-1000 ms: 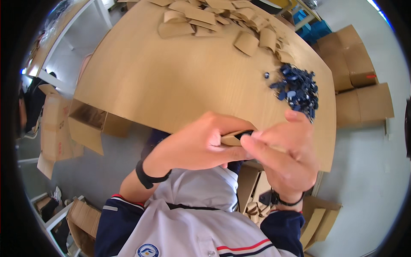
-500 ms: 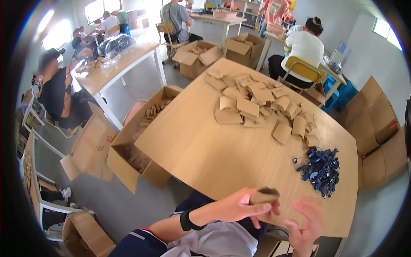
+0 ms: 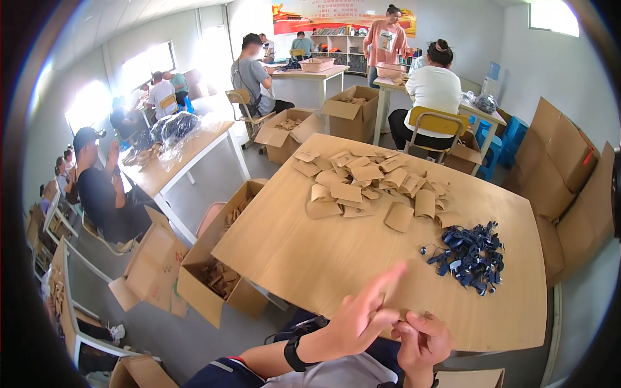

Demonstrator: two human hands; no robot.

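Over the near edge of the table, my left hand (image 3: 362,320) holds a small brown cardboard pillow box (image 3: 414,294), blurred and close in colour to the tabletop. Its fingers stretch along one side, with the thumb at the near end. My right hand (image 3: 424,343) is closed, thumb and fingers pinching at that same near end. Beyond my hands lies a loose pile of flattish brown pillow boxes (image 3: 365,176). To the right of them is a heap of small dark blue pieces with thin cords (image 3: 475,258); their exact kind is unclear.
The wooden table (image 3: 291,239) spreads before me. Along its left side stands an open carton (image 3: 194,275) with many brown boxes inside. Large folded cardboard (image 3: 550,168) leans at the right wall. Other people work at tables further off, one on a yellow chair (image 3: 436,123).
My right hand, open and apart before, has come to the cardboard box and closed at its near end. My left hand has shifted slightly left. The view has tilted upward.
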